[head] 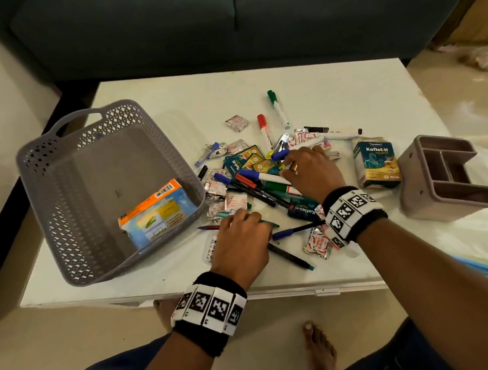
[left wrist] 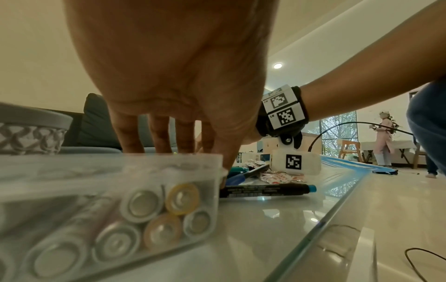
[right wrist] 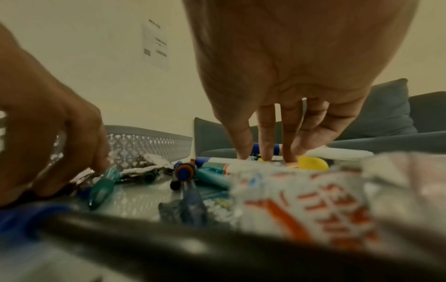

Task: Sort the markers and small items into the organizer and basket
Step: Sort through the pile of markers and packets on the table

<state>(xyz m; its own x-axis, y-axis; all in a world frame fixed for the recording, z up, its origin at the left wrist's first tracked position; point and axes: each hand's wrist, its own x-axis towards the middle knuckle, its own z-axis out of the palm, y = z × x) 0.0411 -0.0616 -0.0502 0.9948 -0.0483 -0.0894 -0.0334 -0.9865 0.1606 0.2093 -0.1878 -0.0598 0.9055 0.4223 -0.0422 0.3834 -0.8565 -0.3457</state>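
White table (head: 332, 88) carries the clutter. Nearest, the left hand (head: 240, 243) rests fingers-down on pens beside a clear battery case (left wrist: 135, 206). Further in, the right hand (head: 312, 173) presses straight fingers among markers (head: 261, 176). Grey basket (head: 52, 190) sits left, organizer (head: 448, 178) right; neither hand grips anything.

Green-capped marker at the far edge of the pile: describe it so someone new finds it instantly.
Start at the grey basket on the left of the white table, then move right to the pile. The green-capped marker lies at its far edge, nearest the sofa. Beside the red-capped marker, it alone has a green cap.
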